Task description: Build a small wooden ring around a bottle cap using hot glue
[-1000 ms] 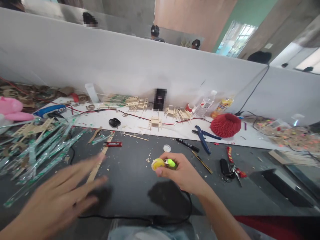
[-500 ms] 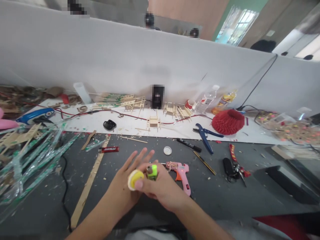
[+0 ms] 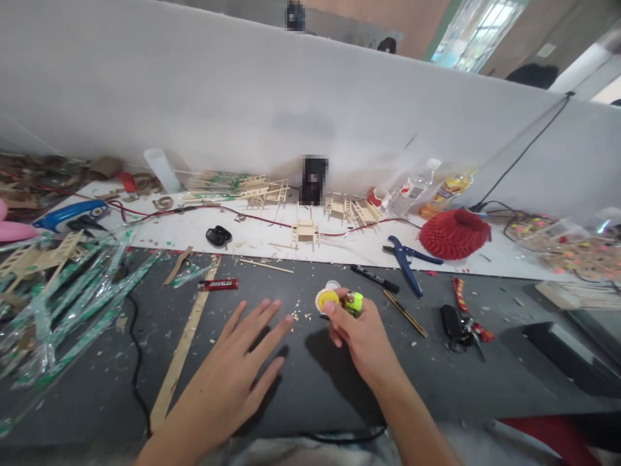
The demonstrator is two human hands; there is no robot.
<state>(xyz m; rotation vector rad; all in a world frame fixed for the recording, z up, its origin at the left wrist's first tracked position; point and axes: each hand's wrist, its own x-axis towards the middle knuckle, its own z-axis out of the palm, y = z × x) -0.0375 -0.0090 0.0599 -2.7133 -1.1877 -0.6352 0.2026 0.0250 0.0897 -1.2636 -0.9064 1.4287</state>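
Matt dark tabletop (image 3: 301, 382); glossy plastic green lighter (image 3: 354, 302); pale wooden strip (image 3: 182, 353); crinkly clear plastic wrappers (image 3: 63, 310).

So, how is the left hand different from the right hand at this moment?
The left hand is open with fingers spread and holds nothing; the right hand is closed on a green lighter and a yellow disc. The left hand is flat, palm down; the right hand is curled around its things, reaching farther forward. Both are bare and over the dark table.
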